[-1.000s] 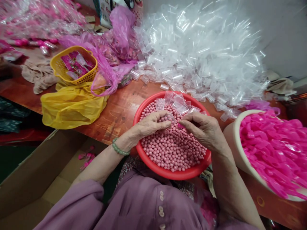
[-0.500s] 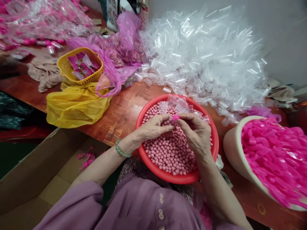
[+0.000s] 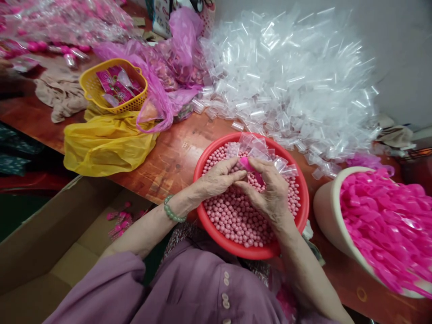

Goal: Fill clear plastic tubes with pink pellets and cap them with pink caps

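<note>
A small bright pink plastic piece (image 3: 245, 163) is held up between both my hands, over a red basin (image 3: 242, 253) of round pink beads (image 3: 236, 225). Thumb and fingers of my left hand (image 3: 221, 179) pinch its left side. My right hand (image 3: 272, 193) closes on it from the right, its index finger bent over the piece and the thumb lower. My fingers cover part of the piece, so its full shape is hidden. Several clear plastic sleeves (image 3: 254, 144) lie on the beads just behind my hands.
Behind the basin spreads a large heap of clear plastic sleeves (image 3: 286, 81). A cream bucket (image 3: 332, 211) full of pink plastic parts (image 3: 388, 225) stands right. Left are a yellow basket (image 3: 133, 105), a yellow bag (image 3: 106, 146) and a purple bag (image 3: 184, 33). A cardboard box (image 3: 76, 265) sits below.
More of the pink piece now shows between my hands. My right thumb has shifted left and down, nearer my left fingers. The whole view has moved slightly.
</note>
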{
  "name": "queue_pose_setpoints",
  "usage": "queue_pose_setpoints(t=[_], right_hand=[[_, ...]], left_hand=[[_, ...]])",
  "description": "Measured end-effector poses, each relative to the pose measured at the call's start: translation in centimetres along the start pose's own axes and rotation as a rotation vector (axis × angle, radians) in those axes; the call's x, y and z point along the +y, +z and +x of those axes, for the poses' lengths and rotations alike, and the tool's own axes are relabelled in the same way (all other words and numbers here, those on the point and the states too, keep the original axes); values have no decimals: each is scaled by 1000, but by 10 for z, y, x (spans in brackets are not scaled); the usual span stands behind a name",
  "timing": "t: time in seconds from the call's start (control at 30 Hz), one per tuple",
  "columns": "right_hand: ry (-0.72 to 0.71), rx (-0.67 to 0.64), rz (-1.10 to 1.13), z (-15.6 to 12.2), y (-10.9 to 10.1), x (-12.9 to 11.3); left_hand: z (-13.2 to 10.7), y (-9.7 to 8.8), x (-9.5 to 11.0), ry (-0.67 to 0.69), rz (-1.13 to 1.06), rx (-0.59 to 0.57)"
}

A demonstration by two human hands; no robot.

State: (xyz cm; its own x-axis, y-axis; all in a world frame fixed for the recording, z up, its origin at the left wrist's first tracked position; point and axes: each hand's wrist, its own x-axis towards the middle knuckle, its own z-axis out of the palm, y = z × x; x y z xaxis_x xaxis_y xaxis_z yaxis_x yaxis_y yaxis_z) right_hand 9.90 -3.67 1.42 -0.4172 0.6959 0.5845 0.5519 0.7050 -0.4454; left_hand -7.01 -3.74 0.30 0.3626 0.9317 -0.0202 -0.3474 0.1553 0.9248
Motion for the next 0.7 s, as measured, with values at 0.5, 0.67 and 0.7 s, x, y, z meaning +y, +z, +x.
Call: queue_pose_setpoints(t=[0.5,0.67,0.7], right_hand=[[-265,85,-403,0,12,0],[-220,-31,-229,4,8,2],[-187,-73,-159,4,6,3]], left_hand=[[0,2,-2,-66,-163,-73],[5,-1,-7,-116,-267,-65],[6,-2,-8,-119,-282,-40]])
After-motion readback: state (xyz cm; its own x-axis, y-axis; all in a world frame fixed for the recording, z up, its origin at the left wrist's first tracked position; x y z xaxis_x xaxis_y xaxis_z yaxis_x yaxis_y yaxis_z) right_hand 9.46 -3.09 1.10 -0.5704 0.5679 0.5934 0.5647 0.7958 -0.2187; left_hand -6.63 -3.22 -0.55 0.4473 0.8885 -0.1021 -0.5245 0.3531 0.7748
